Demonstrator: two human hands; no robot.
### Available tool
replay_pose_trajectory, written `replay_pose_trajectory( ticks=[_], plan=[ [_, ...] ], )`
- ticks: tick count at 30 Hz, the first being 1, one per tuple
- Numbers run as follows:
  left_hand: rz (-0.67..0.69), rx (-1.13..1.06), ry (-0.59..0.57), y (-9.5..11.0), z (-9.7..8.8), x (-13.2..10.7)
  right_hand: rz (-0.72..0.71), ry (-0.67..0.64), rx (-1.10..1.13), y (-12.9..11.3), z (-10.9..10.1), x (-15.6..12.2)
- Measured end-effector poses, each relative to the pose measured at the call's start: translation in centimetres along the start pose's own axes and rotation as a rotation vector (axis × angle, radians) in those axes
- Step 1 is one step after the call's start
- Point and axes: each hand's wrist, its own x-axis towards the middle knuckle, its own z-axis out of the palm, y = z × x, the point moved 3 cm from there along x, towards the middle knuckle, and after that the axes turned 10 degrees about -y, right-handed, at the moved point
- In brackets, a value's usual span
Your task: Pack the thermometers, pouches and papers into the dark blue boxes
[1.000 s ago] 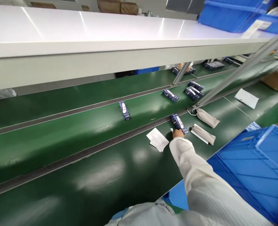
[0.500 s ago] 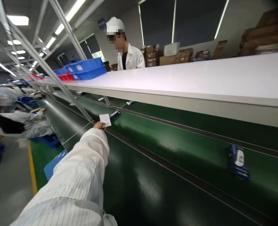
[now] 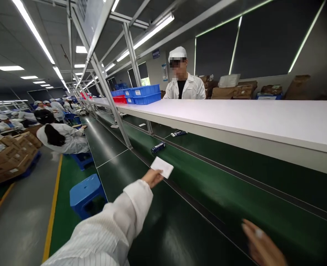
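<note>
My left hand [image 3: 152,177] reaches out from a white striped sleeve over the dark green conveyor belt [image 3: 213,184]. It pinches a small white paper card [image 3: 162,167] by one corner, held above the belt. A dark blue product box [image 3: 158,147] lies on the belt just beyond the card, and another blue box [image 3: 179,133] lies farther back under the shelf. My right hand [image 3: 263,245] shows at the bottom right, blurred, with its fingers stretched over the belt and nothing in them.
A long white shelf [image 3: 235,118] runs above the belt, with blue bins [image 3: 143,94] and a red bin [image 3: 119,99] at its far end. A person in a white coat [image 3: 184,85] stands opposite. A blue stool [image 3: 85,190], a seated co-worker [image 3: 60,136] and cardboard boxes [image 3: 8,155] are on the left.
My view swung from the right end of the belt to the left. My left hand, earlier at a blue box, now holds the white card higher over the belt. My right hand has come into view.
</note>
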Motion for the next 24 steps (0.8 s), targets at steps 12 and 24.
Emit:
replay_pose_trajectory(
  ticks=[12,24],
  plan=[
    [-0.05,-0.018,-0.354,2.1,-23.2,5.4,-0.061,-0.507,-0.105,-4.4,42.3,14.0],
    [0.064,0.052,0.057,17.6,-45.5,21.5,0.085,-0.296,-0.444,-0.9,56.4,18.8]
  ],
)
